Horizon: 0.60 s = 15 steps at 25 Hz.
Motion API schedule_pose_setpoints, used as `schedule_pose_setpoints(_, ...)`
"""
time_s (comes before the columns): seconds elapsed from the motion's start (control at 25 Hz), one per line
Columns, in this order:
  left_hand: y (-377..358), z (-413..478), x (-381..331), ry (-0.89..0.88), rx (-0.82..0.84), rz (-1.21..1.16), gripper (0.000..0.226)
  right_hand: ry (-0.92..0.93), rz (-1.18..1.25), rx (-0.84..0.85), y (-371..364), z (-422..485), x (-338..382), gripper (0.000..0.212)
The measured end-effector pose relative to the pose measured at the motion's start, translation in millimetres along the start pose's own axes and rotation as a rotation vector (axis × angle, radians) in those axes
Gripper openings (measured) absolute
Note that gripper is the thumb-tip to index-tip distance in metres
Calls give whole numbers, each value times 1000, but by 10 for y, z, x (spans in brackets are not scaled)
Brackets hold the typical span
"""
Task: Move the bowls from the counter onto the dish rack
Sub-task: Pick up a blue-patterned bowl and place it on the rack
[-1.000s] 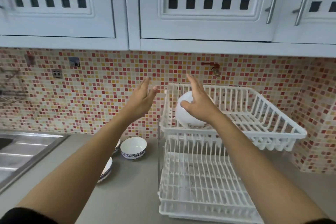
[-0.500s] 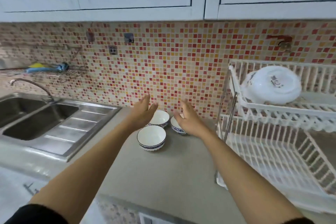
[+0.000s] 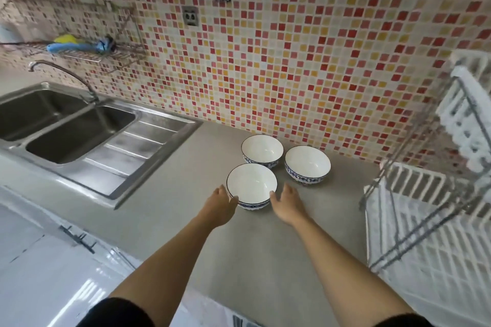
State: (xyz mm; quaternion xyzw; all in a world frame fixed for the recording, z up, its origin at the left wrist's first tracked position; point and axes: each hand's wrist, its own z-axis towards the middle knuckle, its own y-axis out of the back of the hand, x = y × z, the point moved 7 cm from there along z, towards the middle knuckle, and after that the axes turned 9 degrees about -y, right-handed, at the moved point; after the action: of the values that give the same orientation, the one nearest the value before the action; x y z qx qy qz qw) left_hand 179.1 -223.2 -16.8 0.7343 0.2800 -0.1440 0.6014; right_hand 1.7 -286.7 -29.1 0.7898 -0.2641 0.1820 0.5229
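Note:
Three white bowls with blue patterned bands stand upright on the grey counter [image 3: 164, 207]. The nearest bowl [image 3: 251, 185] sits between my two hands. My left hand [image 3: 220, 206] touches its left side, fingers spread. On the bowl's right side, my right hand [image 3: 288, 203] is open, with its fingertips at the rim. A second bowl [image 3: 262, 150] stands behind, close to the tiled wall, and a third bowl [image 3: 307, 163] is to the right. The white two-tier dish rack [image 3: 425, 241] fills the right edge, only partly in view.
A steel double sink [image 3: 66, 127] with a drainboard and a curved tap [image 3: 63, 74] lies to the left. A wire wall shelf [image 3: 77, 48] holds a blue and yellow item. The tiled wall stands right behind the bowls.
The view has swung left and down from the rack, where a bowl rests on the upper tier. Both hands have dropped from the rack to the sides of the nearest counter bowl.

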Motion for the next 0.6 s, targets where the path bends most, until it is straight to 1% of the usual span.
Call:
schedule_pose_setpoints(0.2,-96,651,190,109,12,-18,69,-108,45,-7,-193,589,-18,67)
schedule_pose_setpoints(0.24,-130,765,210,120,20,-9,70,-125,51,20,-240,695,-37,66)
schedule_pose_setpoints(0.32,-212,920,240,155,38,13,69,-168,85,132,-423,914,-133,59)
schedule_pose_setpoints(0.4,-258,1005,269,202,28,50,64,-185,144,208,-735,1303,-409,59)
schedule_pose_setpoints(0.44,-260,1031,279,220,10,67,61,-186,186,220,-804,1399,-466,59)
schedule_pose_setpoints(0.52,-242,1041,273,228,-23,85,54,-184,294,230,-704,1278,-356,52)
schedule_pose_setpoints(0.6,-209,979,262,218,-49,89,50,-211,386,262,-514,925,-138,44)
